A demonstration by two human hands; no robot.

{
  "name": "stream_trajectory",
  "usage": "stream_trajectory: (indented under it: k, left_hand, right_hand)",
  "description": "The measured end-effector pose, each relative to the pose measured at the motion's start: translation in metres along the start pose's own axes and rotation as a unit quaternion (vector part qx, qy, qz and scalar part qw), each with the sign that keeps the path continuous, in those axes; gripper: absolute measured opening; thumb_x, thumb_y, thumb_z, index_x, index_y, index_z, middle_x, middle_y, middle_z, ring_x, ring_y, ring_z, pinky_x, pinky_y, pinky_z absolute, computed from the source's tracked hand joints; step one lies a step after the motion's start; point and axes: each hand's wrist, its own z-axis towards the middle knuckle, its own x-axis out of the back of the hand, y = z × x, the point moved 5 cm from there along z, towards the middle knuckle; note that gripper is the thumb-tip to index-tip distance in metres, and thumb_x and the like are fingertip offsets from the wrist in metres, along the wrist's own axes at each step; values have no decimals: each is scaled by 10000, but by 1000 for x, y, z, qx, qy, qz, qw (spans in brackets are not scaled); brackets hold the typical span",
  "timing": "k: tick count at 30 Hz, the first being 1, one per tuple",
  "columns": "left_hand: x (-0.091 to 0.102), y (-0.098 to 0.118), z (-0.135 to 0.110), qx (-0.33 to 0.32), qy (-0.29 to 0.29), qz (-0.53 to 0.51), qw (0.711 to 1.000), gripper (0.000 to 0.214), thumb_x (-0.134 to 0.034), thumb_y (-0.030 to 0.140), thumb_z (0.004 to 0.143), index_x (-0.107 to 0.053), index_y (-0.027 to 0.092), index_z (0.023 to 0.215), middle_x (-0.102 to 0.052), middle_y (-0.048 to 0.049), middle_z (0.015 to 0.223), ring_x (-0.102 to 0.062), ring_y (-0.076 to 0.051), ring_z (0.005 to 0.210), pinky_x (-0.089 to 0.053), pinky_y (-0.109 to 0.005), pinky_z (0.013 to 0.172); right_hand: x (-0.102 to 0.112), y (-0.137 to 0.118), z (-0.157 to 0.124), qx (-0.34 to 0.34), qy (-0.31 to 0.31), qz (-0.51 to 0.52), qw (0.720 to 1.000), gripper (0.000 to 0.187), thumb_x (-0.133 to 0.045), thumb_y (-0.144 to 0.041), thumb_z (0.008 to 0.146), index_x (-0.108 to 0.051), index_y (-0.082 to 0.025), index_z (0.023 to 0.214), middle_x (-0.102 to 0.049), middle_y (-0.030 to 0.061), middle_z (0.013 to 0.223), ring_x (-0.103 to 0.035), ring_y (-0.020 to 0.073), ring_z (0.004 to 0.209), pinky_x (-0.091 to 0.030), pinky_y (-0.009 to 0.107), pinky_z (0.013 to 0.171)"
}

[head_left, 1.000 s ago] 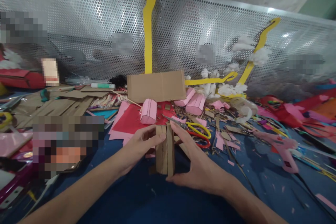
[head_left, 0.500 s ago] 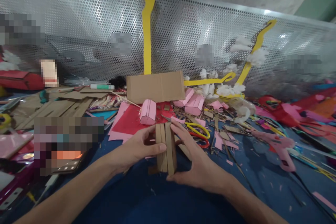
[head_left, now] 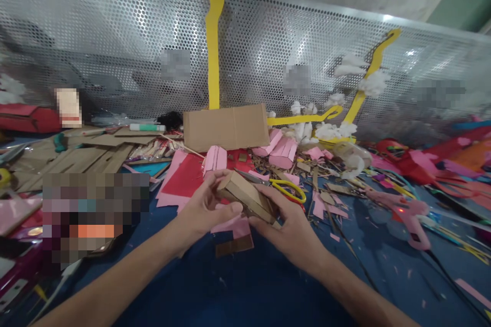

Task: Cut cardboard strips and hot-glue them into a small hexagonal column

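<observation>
Between both hands I hold a small folded cardboard box (head_left: pixel 247 194), tilted above the blue table. My left hand (head_left: pixel 207 209) grips its left end, with the thumb across the near side. Fingers of my right hand (head_left: pixel 286 217) are wrapped round the right end. Just below lie a pink paper piece (head_left: pixel 233 226) and a brown cardboard strip (head_left: pixel 235 246). Behind the box stands a pink paper-covered block (head_left: pixel 215 158). Scissors with a yellow handle (head_left: pixel 291 190) lie beyond my right hand, partly covered by it.
A pink glue gun (head_left: pixel 402 209) with a lit red light lies at right, its cord trailing forward. A larger cardboard box (head_left: pixel 226 127) with a yellow paper strip (head_left: pixel 213 51) stands by the perforated metal panel (head_left: pixel 253 25). Flat cardboard pieces (head_left: pixel 88 163) lie at left.
The cardboard box has turned from upright, with its layered edges facing me, to a slanted position, and is raised slightly. The pink paper and brown strip beneath it now show more.
</observation>
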Motion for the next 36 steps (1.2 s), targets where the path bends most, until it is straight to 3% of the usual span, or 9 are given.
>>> stream_trajectory:
  k: [3,6,14,18,23,36]
  left_hand:
    - [1,13,1,-44,18,43,998,571,-867,352,854,-582,303,1347,-676,-63,1239,-651,-238,1107,-570,-378,940]
    - [1,19,0,-37,13,84,996,385,-750,404,952,-662,284,1307,-651,-84,1324,-652,-240,1076,-602,-358,857]
    - [2,20,-1,-34,-29,112,993,348,-692,355,992,-685,298,1335,-603,-88,1426,-662,-249,1107,-610,-388,928]
    - [3,27,-2,-60,-30,172,983,337,-696,357,991,-684,295,1322,-658,-82,1294,-645,-190,958,-564,-291,783]
    - [2,28,-3,-56,-43,166,984,341,-695,336,984,-661,282,1319,-674,-74,1158,-626,-174,845,-525,-302,722]
    - [-2,27,-5,-68,-51,142,986,351,-569,236,983,-587,239,1333,-634,-30,1001,-631,-182,810,-518,-344,778]
  right_hand:
    - [7,-3,3,20,12,-45,999,518,-739,-266,929,-612,-266,1431,-716,95,1392,-686,311,1257,-546,492,1093]
    - [9,-7,4,54,19,-80,995,517,-720,-220,935,-609,-299,1433,-701,79,1419,-661,297,1297,-531,476,1105]
    - [12,-7,3,63,41,-92,993,439,-701,-237,956,-610,-306,1380,-709,83,1381,-679,301,1255,-547,503,1074]
    - [13,-7,3,67,46,-93,992,443,-701,-243,970,-601,-316,1396,-697,71,1406,-656,298,1294,-538,502,1090]
    - [15,-9,2,68,60,-90,992,411,-712,-251,966,-628,-309,1364,-706,77,1380,-653,309,1289,-543,503,1079]
    - [14,-9,0,107,64,-119,985,500,-713,-143,950,-600,-310,1408,-682,64,1416,-615,268,1346,-510,430,1132]
